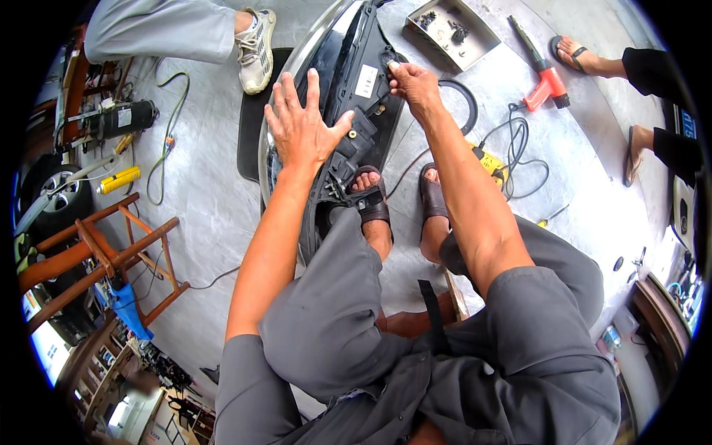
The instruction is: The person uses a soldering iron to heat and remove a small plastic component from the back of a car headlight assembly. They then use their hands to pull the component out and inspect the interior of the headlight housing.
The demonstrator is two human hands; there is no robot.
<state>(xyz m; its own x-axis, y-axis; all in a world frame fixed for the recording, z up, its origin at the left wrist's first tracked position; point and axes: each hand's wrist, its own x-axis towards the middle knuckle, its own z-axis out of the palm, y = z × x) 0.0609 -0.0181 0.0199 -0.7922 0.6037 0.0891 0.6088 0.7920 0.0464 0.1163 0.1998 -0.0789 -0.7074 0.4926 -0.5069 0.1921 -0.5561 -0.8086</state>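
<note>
A car headlight (357, 122) with a black back housing, a white label and a clear lens edge stands in front of me, close to my sandalled feet. My left hand (300, 133) lies over its left side with the fingers spread, holding nothing. On the far right side of the housing, my right hand (417, 87) is closed in a pinch, thumb and forefinger together at a small dark round part of the housing. What sits between those fingertips is too small to make out.
A black mat (250, 144) lies under the headlight. To the right are an open box (478, 46) of small black parts, a red heat gun (547, 87) and a coiled cable (525, 152). Other people's feet (256, 55) stand close by. A wooden frame (104, 248) is at left.
</note>
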